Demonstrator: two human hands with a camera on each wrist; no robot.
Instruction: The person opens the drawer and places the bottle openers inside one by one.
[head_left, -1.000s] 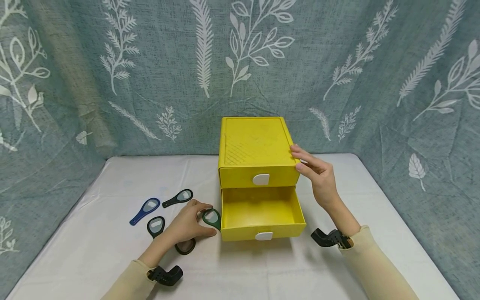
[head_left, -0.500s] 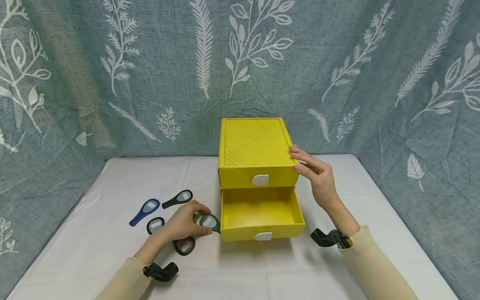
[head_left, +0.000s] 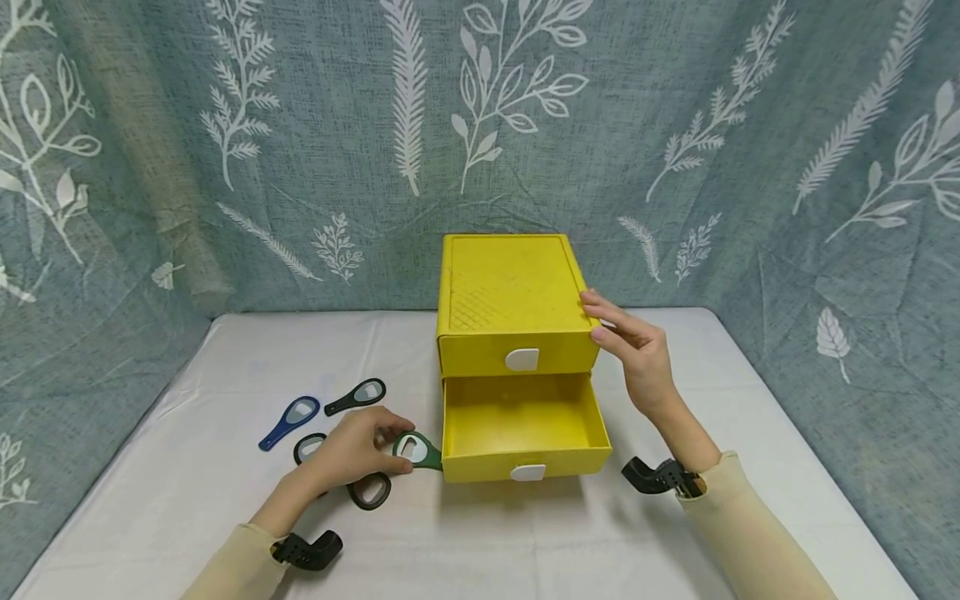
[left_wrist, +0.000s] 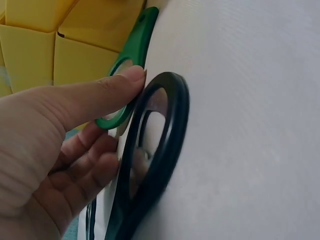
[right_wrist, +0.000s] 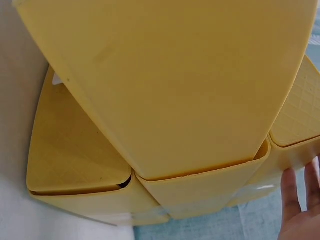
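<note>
My left hand pinches a green magnifying glass by its lens rim, just left of the yellow drawer cabinet. In the left wrist view the thumb lies across the green rim, fingers behind it, and the handle points toward the cabinet. The pulled-out drawer shows a bare yellow inside. My right hand rests on the cabinet's upper right edge with fingers extended and thumb near the front corner. In the right wrist view those fingers touch the yellow side.
Left of the cabinet, a blue magnifying glass and a black one lie on the white cloth. Two more dark-rimmed magnifying glasses lie partly hidden beneath the left forearm. A patterned curtain hangs behind.
My left hand has drawn back to the left with the green magnifying glass, whose handle now points more directly right at the drawer. The right hand has stayed on the cabinet.
</note>
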